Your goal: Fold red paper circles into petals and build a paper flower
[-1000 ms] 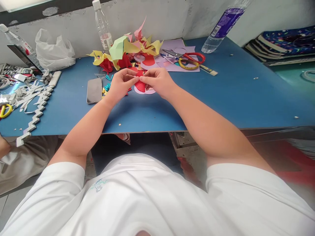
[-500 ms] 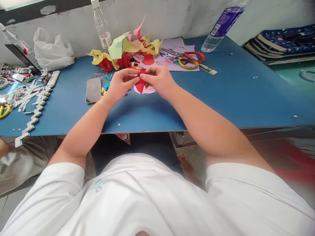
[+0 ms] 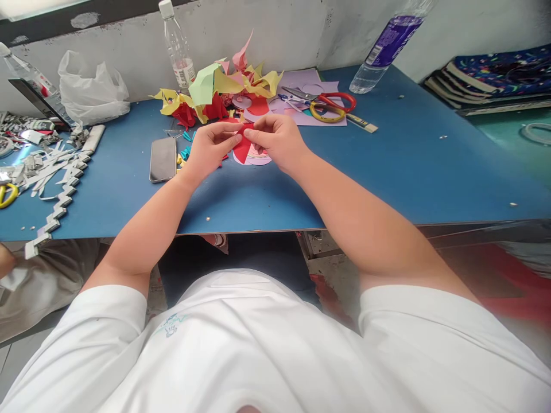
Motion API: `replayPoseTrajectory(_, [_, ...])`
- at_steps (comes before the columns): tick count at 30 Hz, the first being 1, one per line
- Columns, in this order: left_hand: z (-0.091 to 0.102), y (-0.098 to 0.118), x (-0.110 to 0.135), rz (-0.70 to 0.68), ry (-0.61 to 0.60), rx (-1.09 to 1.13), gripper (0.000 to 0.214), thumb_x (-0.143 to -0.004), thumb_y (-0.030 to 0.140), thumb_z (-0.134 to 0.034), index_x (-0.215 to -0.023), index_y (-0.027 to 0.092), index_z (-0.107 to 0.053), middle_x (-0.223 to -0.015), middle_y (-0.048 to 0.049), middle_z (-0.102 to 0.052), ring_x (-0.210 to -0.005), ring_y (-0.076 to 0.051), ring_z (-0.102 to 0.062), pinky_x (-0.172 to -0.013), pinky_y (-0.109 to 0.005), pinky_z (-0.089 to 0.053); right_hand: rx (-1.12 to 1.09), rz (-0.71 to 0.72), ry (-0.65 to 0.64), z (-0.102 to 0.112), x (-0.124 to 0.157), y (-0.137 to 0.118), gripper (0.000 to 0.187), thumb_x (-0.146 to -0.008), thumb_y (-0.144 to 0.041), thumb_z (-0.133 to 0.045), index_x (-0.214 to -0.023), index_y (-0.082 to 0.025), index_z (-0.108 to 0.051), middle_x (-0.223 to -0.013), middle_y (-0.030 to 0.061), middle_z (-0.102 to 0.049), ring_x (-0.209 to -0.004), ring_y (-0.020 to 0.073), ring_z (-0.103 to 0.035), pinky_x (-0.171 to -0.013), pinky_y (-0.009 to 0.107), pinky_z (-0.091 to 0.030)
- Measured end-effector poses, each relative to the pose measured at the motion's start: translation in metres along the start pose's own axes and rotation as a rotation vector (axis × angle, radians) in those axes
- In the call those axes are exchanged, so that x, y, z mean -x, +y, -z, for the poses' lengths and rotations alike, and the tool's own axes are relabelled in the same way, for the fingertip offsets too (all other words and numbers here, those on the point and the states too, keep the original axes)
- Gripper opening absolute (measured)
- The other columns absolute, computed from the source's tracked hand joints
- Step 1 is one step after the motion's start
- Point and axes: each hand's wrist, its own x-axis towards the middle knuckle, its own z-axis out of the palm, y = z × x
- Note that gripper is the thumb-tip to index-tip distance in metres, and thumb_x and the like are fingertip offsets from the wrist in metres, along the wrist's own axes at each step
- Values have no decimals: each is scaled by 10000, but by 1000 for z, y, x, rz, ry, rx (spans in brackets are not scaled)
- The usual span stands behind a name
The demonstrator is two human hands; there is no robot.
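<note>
A small red paper piece (image 3: 241, 149) is pinched between both my hands over the blue table (image 3: 387, 172). My left hand (image 3: 210, 146) grips its left side with fingertips closed. My right hand (image 3: 275, 140) pinches its top right edge. Under the red piece lie pale pink paper circles (image 3: 257, 159). A smartphone (image 3: 163, 159) lies flat just left of my left hand.
A heap of coloured paper scraps (image 3: 224, 86) sits behind my hands, with red and yellow scissors (image 3: 329, 106) on lilac paper. Two plastic bottles (image 3: 176, 43), (image 3: 383, 49) stand at the wall. White paper strips (image 3: 55, 172) and a plastic bag (image 3: 92, 86) lie left. Another person's leg (image 3: 38, 281) shows lower left.
The red piece has been folded narrower and lifted slightly between my fingertips. Both hands stay in nearly the same place.
</note>
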Motion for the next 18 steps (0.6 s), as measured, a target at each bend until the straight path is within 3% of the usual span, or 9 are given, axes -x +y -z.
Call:
replayPoseTrajectory(8, [-2,2,1,-1,7,-9,365,-1039,552,-1098,-1201,252,-966,-1082,-79,-968,-1132,-336,-976,-1049,-484,-839,-12,13,-5,1,-1,0,583,-967,-422,-1230,-770,-273,-702,-638,-21,-592,-590,192,-540,-509,339,-435])
replayPoseTrajectory(18, [0,0,0,-3,-8,-33,348,-1066,550,-1086,-1173,263,-920,-1167,-85,-953,-1291,-375,-953,-1181,-578,-816,-20,-1,-64,1,2,-2,617,-1022,-447,-1179,-740,-271,-659,-630,-13,-607,-611,188,-535,-513,317,-417])
